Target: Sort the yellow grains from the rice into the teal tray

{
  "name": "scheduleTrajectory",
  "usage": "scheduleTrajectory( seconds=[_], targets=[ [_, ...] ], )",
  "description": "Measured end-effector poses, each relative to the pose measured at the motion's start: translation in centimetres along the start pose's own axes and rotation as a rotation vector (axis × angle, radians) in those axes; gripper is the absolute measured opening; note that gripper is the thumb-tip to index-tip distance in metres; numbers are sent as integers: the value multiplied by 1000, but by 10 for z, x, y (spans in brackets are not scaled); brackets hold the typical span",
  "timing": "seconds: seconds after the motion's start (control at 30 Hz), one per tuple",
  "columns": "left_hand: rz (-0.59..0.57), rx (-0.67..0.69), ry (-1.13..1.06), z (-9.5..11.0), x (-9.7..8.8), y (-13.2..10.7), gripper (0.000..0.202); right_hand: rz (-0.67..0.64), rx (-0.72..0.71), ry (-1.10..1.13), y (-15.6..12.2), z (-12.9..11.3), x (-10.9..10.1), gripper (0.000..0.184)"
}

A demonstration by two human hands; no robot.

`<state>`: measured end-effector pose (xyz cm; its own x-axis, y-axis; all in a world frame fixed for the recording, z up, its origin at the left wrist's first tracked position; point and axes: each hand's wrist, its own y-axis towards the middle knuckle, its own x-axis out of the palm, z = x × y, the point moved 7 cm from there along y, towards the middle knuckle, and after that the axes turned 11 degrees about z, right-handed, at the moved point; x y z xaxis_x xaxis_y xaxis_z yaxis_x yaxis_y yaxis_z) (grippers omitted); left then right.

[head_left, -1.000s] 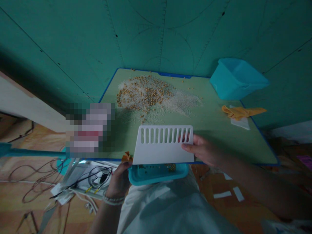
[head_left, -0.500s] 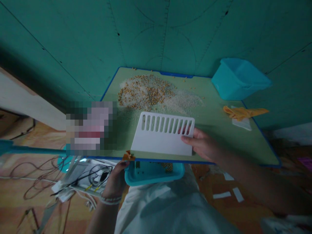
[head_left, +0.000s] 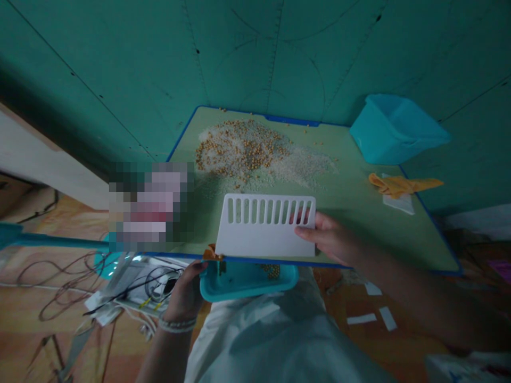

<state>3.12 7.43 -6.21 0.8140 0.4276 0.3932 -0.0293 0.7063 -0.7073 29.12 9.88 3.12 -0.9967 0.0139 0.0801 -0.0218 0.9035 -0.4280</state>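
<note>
My right hand (head_left: 325, 236) grips the right end of a white slotted plastic board (head_left: 263, 242), its thumb on top and its fingers showing through the slots. The board lies near the table's front edge, slots facing away from me. Just below that edge my left hand (head_left: 191, 284) holds a blue plastic tray (head_left: 243, 292) by its left end. Some yellow beans (head_left: 273, 271) lie inside the tray. An orange-brown scrap (head_left: 211, 252) sits at the table edge above my left fingers. Farther back spreads a pile of soybeans mixed with white grains (head_left: 243, 149).
A blue plastic bin (head_left: 399, 130) stands at the table's back right corner. In front of it an orange cloth (head_left: 403, 185) lies over a white piece. Cables and a box (head_left: 139, 282) are on the floor at left. A pixelated patch hides the table's left side.
The white board has come slightly closer to me, toward the front edge, in my right hand. My left hand and the blue tray have shifted slightly to the left.
</note>
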Motion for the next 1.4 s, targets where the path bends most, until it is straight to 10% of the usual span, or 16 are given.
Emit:
scheduleTrajectory(
  seconds=[0.27,0.5,0.83,1.1,1.4],
  targets=[
    [-27,-7,23,0,9,-5,8,57,18,-12,-10,-10,-6,34],
    [-41,-28,27,-5,13,-4,7,333,-279,4,-16,-36,-33,35],
    [-73,-41,-34,-8,19,-2,15,105,-68,16,-21,2,4,31],
    [31,-60,2,-7,13,-1,23,91,-276,-231,-21,-13,27,31],
    [-14,-83,1,-8,17,-4,14,401,-349,-307,1,-27,-29,33]
  ],
)
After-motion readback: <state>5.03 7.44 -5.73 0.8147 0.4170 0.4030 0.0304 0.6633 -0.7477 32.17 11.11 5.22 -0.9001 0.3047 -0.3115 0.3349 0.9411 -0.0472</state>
